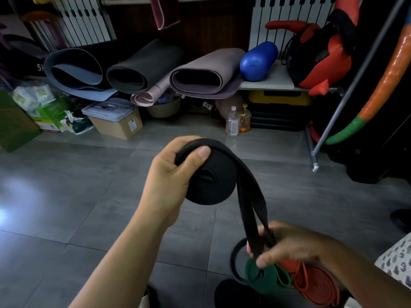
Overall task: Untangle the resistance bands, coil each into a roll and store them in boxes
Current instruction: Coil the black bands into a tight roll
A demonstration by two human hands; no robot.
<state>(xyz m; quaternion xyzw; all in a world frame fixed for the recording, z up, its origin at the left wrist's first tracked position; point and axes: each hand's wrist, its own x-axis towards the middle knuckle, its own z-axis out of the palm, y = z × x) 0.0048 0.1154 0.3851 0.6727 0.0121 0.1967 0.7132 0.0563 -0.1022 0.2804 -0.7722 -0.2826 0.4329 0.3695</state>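
One black resistance band [211,181] — wide, matte — part-coiled roll gripped in left hand [171,174], doubled tail clasped by right hand [289,245], one green band [266,278], one red band [311,285] on floor [89,196] beneath

Premises: home exercise and storage room. Evidence: rolled exercise mats [142,67] and a blue foam roller [258,62] on the far shelf [266,84]; padded hoop [382,85] at right; resistance bands [311,285] near right; radiators [84,21] on far wall; grey tiled floor [89,185]; household boxes [115,122] and bottles [232,122] beneath the shelf.
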